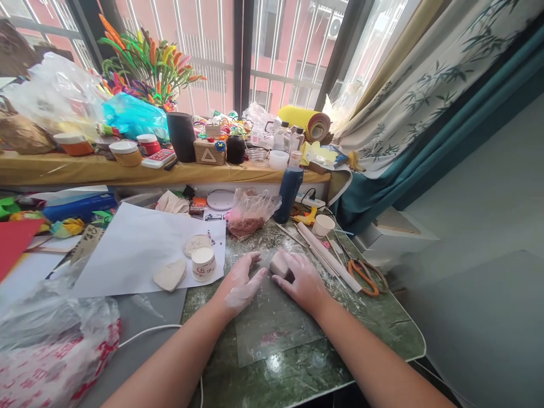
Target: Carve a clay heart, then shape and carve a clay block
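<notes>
My right hand (pixel 304 280) curls round a small greyish-white block (pixel 279 264), which may be clay or a sponge. Its underside and far side are hidden by my fingers. My left hand (pixel 243 282), dusted with white, holds nothing and has its thumb and fingers apart, a short way left of the block. Both hands are over a clear plastic sheet (pixel 272 334) on the green marbled table (pixel 374 334). Left of them, a white paper sheet (pixel 127 249) bears a small painted cup (pixel 203 263), a round disc with a star pattern (pixel 198 245) and a flat pale piece (pixel 170 275).
Behind my hands are a plastic bag of reddish-brown material (pixel 249 221) and a dark blue bottle (pixel 289 194). Rolling rods (pixel 329 258), orange-handled scissors (pixel 364 277) and a paper cup (pixel 323 225) lie to the right. Crumpled plastic bags (pixel 55 351) fill the left front. A cluttered windowsill runs behind.
</notes>
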Demonstrator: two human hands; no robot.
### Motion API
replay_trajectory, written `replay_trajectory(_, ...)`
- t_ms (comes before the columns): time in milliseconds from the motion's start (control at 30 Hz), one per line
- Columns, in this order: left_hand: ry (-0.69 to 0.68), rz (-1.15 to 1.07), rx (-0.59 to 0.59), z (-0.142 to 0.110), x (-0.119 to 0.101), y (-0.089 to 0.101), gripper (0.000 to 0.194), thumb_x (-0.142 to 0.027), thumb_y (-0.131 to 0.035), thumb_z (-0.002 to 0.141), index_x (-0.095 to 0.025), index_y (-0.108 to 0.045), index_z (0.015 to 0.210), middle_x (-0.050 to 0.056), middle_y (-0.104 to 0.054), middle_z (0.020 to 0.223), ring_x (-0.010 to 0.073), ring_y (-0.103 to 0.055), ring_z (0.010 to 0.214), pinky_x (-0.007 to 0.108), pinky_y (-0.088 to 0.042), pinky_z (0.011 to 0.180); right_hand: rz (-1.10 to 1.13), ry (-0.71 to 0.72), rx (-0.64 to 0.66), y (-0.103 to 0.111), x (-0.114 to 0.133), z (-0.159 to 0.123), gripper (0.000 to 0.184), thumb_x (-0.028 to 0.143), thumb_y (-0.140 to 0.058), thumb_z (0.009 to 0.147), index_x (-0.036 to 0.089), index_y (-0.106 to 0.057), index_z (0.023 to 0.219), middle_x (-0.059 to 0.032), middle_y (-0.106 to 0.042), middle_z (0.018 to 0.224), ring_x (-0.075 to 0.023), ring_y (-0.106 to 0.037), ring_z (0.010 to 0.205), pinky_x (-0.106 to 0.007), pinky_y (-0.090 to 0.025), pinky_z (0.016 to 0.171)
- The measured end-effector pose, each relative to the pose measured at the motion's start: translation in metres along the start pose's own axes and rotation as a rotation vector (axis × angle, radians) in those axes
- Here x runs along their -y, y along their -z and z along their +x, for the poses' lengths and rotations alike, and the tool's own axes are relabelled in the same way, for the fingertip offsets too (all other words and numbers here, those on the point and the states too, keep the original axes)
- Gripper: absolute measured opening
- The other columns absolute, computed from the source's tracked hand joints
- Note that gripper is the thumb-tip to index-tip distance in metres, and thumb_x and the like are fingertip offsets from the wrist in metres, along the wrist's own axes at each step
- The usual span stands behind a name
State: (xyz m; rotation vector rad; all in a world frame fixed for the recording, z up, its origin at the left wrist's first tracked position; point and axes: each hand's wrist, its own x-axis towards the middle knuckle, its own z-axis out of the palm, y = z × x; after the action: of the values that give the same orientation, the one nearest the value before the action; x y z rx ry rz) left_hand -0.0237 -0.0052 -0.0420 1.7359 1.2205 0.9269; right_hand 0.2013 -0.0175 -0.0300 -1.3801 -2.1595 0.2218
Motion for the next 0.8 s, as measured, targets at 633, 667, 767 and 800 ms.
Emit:
replay_trajectory(633, -0.024, 0.157, 0.008, -0.001, -0.006, 0.002, 0.044, -0.038, -0.060, 0.094, -0.018, -0.059, 0.133, 0.016, -0.067, 0.134, 0.0310, -0.065, 0.122, 0.053, -0.050, 0.110, 0.076, -0.070, -0.142, 0.001, -0.003, 0.001, 0.065, 0.046, -0.066, 0.094, 0.022, -0.047, 0.151, -0.0170, -0.061, 0.143, -0.0375, -0.058, 0.131, -0.059, -0.045, 0.111)
replay_trajectory(667, -0.020, 0.162, 0.010, -0.001, -0.007, 0.002, 0.044, -0.038, -0.060, 0.094, -0.018, -0.059, 0.133, 0.016, -0.067, 0.134, 0.0312, -0.065, 0.123, 0.053, -0.050, 0.110, 0.044, -0.078, -0.079, -0.004, -0.004, 0.000, 0.067, 0.046, -0.066, 0.093, 0.022, -0.045, 0.153, -0.0171, -0.061, 0.144, -0.0383, -0.057, 0.132, -0.061, -0.045, 0.112)
replay_trajectory(767, -0.009, 0.175, 0.028, -0.002, -0.008, 0.003, 0.045, -0.040, -0.059, 0.095, -0.018, -0.058, 0.134, 0.016, -0.066, 0.137, 0.0321, -0.063, 0.126, 0.054, -0.049, 0.111, 0.005, -0.131, -0.053, -0.012, -0.004, -0.003, 0.080, 0.048, -0.069, 0.090, 0.021, -0.036, 0.158, -0.0175, -0.056, 0.149, -0.0393, -0.052, 0.136, -0.063, -0.042, 0.114)
replay_trajectory(800, -0.007, 0.180, 0.036, -0.002, -0.008, 0.003, 0.046, -0.040, -0.058, 0.095, -0.018, -0.057, 0.135, 0.017, -0.065, 0.137, 0.0323, -0.063, 0.127, 0.054, -0.048, 0.112, 0.004, -0.138, -0.059, -0.013, -0.004, -0.003, 0.081, 0.047, -0.069, 0.089, 0.021, -0.036, 0.158, -0.0175, -0.055, 0.149, -0.0391, -0.052, 0.136, -0.062, -0.042, 0.114)
